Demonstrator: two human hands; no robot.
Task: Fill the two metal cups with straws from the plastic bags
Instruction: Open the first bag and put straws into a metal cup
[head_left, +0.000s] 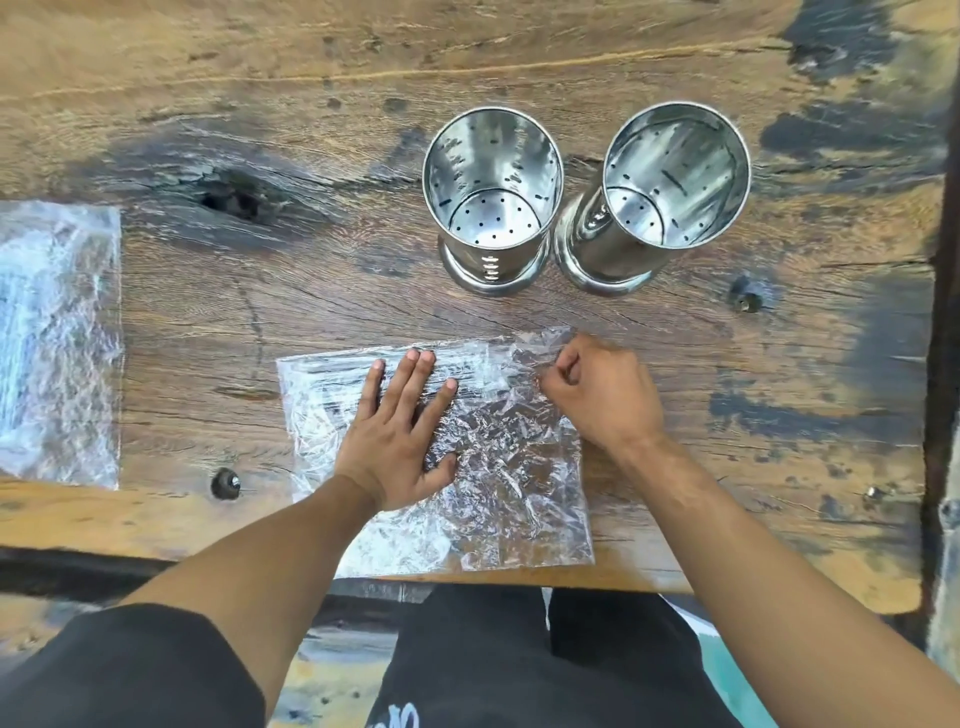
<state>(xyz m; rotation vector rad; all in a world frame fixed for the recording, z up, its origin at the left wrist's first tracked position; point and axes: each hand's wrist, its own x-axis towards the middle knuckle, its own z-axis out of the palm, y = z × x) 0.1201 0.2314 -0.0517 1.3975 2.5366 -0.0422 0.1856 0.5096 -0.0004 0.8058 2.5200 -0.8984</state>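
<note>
both metal cups stand upright and empty in the upper middle of the frame, the left cup (492, 200) just beside the right cup (670, 192), bases nearly touching, drain holes showing on their floors. nothing in them yet, so the filling has not begun.

down at lower centre, the near bag (498, 467) lies flat and crinkled on the wooden table (260, 322), its near edge reaching the table's front edge. the left hand (400, 441) lies flat on it, fingers straight and spread, pinning the left half down. the right hand (602, 395) is at the bag's upper right corner, fingers curled in, thumb and forefinger pinched on the plastic there. it looks like the mouth of the bag, though the blur makes that hard to confirm. the straws inside are hard to make out through the glare; faint dark lines under the left fingers may be them.

a second bag (57, 343) waits at the left edge of the frame, well apart, untouched.

so the step in hand, i'd say, is opening the first bag. next move calls for the right hand to peel that corner open while the left keeps the bag from sliding, then reach in and draw out a bunch of straws. thin film, slippery and clingy; the pinch may slip, or the whole bag may lift.
</note>
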